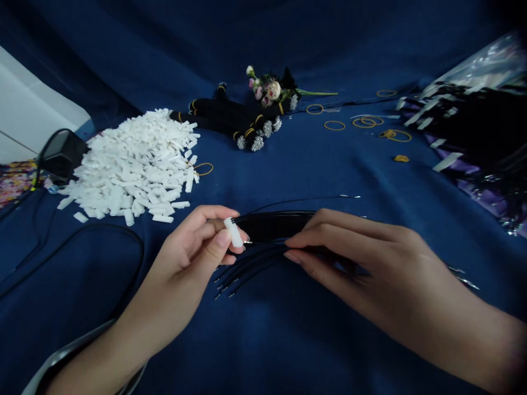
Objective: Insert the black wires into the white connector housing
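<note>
While my left hand (195,247) clamps a white connector (234,234) right of the white pile (135,159) and nearer me, the connector's long axis runs steeply, upper end leaning toward the pile. Apart from that hand and farther right of the pile, my right hand (376,255) pinches a black wire (267,243) whose silver tip (247,242) points at the connector.

Connector housing (234,234) was white, same as the heaped housings (134,159). Black wires (272,226) had silver tips (247,242). Wire bundles (230,114) were black, silver-ended, with yellow ties (249,131). Cloth (263,345) was plain dark blue. Rubber bands (401,158) were mustard yellow. Flowers (273,90) were pink and cream, stem (317,93) green. Power adapter (63,153) was black. Speckled material (16,186) showed pink, yellow, white.
</note>
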The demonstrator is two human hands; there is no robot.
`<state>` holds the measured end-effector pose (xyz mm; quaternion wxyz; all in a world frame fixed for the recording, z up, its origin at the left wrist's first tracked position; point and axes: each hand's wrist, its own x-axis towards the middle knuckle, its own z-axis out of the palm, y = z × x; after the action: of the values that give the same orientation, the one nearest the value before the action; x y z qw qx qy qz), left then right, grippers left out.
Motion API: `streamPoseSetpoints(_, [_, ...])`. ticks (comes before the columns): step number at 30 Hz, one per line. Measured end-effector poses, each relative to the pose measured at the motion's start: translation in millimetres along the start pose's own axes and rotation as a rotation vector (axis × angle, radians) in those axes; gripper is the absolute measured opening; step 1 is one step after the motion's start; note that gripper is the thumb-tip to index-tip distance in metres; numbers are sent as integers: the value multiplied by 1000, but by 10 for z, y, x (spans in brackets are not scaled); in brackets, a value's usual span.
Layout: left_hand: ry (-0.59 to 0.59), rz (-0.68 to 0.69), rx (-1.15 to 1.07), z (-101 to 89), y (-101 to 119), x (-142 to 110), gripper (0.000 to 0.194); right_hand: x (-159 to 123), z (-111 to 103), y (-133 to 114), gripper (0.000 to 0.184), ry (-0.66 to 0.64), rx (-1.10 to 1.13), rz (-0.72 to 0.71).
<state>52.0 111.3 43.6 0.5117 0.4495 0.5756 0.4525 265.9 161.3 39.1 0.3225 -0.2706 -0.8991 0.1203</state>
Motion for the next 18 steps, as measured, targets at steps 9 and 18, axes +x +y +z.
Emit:
streamPoseSetpoints(9, [-18,25,22,6,-17,-12,8,-1,15,-28,6,57,-24,25])
streamPoseSetpoints(18, [-37,48,44,16,-25,-25,8,9,3,-16,4,36,-57,-11])
